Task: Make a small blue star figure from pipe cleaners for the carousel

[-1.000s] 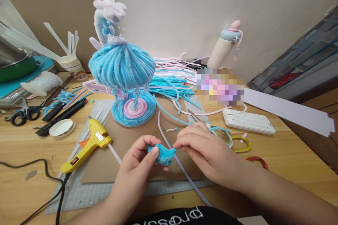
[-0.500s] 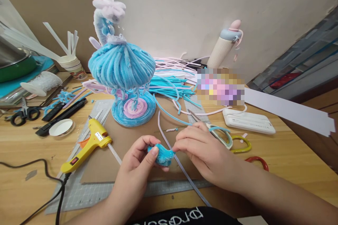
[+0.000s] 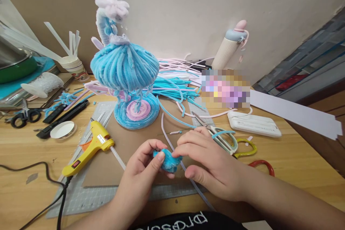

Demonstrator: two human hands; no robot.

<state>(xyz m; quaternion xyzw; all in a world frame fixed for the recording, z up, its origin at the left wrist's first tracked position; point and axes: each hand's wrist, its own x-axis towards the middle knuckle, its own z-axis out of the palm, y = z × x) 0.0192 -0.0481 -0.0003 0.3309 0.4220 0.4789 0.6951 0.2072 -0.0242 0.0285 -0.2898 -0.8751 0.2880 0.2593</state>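
My left hand (image 3: 142, 170) pinches a small fuzzy blue pipe-cleaner piece (image 3: 168, 161) between thumb and fingers, just above a brown cardboard sheet (image 3: 126, 143). My right hand (image 3: 212, 161) comes in from the right, its fingertips pressed on the same blue piece, thumb curled below. A pale lilac pipe cleaner (image 3: 165, 133) runs under both hands toward me. Beyond the hands stands a tall blue and pink pipe-cleaner figure (image 3: 125, 68) on a round coiled base (image 3: 137, 111).
A yellow glue gun (image 3: 87, 149) with a black cord lies left of the cardboard. Scissors (image 3: 218, 134) lie right of my right hand, near a white case (image 3: 253, 124). Loose blue and pink pipe cleaners (image 3: 178, 79) pile at the back. Black scissors (image 3: 23, 116), a paper cup (image 3: 72, 66) and a bottle (image 3: 229, 46) stand around.
My right hand has slid left and closed in on the blue piece, its fingers now overlapping it. The left hand has stayed nearly still.
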